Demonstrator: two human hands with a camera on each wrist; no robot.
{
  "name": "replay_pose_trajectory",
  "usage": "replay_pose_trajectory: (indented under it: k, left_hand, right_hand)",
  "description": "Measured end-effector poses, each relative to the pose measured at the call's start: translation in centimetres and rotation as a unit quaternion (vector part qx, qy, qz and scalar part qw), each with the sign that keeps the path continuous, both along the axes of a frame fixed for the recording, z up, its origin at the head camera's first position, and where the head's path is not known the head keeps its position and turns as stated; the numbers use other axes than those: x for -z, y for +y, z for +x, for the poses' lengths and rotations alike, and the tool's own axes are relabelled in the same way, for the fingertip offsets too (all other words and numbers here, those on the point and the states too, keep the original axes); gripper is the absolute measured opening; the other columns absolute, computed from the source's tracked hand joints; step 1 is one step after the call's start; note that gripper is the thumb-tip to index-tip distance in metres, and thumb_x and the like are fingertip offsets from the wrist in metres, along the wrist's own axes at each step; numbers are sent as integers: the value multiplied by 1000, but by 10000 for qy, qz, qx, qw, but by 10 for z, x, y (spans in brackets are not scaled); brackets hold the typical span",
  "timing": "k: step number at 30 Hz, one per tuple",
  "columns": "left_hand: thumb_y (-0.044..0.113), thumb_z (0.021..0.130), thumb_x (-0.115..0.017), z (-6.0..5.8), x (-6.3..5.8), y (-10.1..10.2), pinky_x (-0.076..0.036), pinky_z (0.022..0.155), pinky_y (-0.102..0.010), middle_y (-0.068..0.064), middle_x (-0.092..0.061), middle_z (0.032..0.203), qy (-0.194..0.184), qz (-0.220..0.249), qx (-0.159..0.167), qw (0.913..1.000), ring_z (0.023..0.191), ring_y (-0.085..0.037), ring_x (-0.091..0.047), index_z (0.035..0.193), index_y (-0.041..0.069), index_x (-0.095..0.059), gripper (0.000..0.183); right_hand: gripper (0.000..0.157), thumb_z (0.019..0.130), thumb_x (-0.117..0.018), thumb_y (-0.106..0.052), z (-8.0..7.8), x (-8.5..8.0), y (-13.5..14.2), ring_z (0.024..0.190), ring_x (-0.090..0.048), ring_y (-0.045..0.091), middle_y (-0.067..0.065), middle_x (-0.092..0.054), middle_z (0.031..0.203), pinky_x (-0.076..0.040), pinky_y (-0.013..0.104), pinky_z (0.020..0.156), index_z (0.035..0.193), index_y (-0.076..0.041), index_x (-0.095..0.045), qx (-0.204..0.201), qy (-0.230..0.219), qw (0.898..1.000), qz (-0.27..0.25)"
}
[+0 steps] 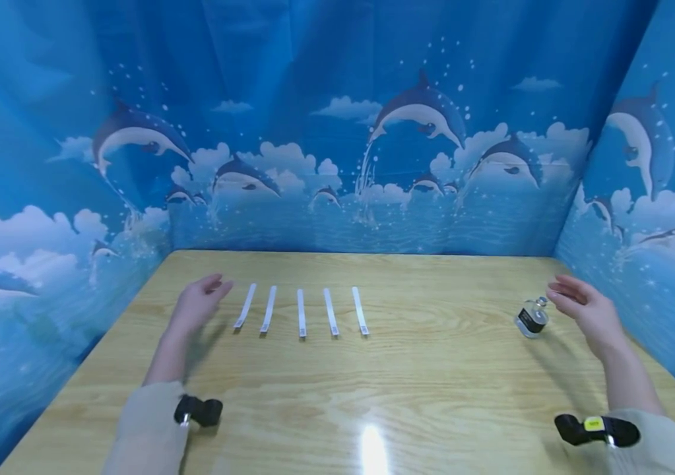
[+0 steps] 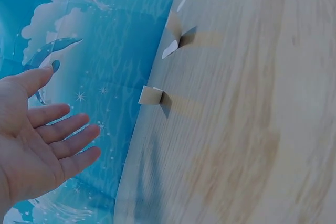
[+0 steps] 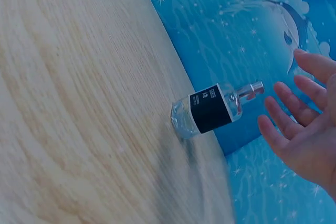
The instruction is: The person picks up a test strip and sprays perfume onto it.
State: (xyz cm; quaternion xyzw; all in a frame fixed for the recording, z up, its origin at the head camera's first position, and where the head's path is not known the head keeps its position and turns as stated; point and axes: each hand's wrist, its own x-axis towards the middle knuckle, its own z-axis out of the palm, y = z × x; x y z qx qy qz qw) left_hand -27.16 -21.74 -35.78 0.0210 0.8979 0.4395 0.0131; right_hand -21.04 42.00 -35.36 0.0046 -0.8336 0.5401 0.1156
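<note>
1. The person's two hands are well apart, each with its fingers relaxed and loosely extended.
2. The left hand (image 1: 199, 303) hovers above the tabletop (image 1: 432, 369), just left of the white strips (image 1: 301, 313).
3. Those five strips lie in a spaced row, left of centre; bent ends show in the left wrist view.
4. The right hand (image 1: 589, 313) hovers just right of a clear glass bottle (image 1: 532, 319).
5. That bottle, black-labelled with a silvery top, stands upright toward the tabletop's right side.
</note>
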Motion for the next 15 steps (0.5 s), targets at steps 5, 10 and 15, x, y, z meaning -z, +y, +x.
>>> replay_pose_trajectory:
  k: [5, 10, 15]
  left_hand:
    - [47, 97, -38, -1, 2, -1, -37, 100, -49, -29, -30, 141, -149, 324, -34, 9994, 125, -42, -37, 144, -4, -18, 73]
    - [48, 96, -39, 1, 5, 0, -34, 102, -49, -28, -31, 141, -242, 411, -110, 9988, 125, -42, -37, 144, -5, -16, 75]
    - [43, 97, -41, 2, 10, 3, -32, 103, -50, -29, -29, 142, -288, 573, -114, 9979, 125, -43, -35, 143, -7, -19, 71]
  right_hand:
    - [65, 93, -56, -14, 0, 9, 9, 89, -52, -13, -23, -54, 107, -45, 6, 75, 146, -3, -20, -426, -93, 9949, -907]
    - [63, 93, -55, -10, -1, 19, 14, 93, -53, -11, -22, -55, 108, -45, 7, 77, 146, -6, -21, -694, -34, 9893, -1285]
    - [49, 93, -53, -3, -4, 31, 13, 94, -55, -7, -21, -58, 107, -46, 8, 78, 137, -19, -39, -884, 51, 9804, -1762]
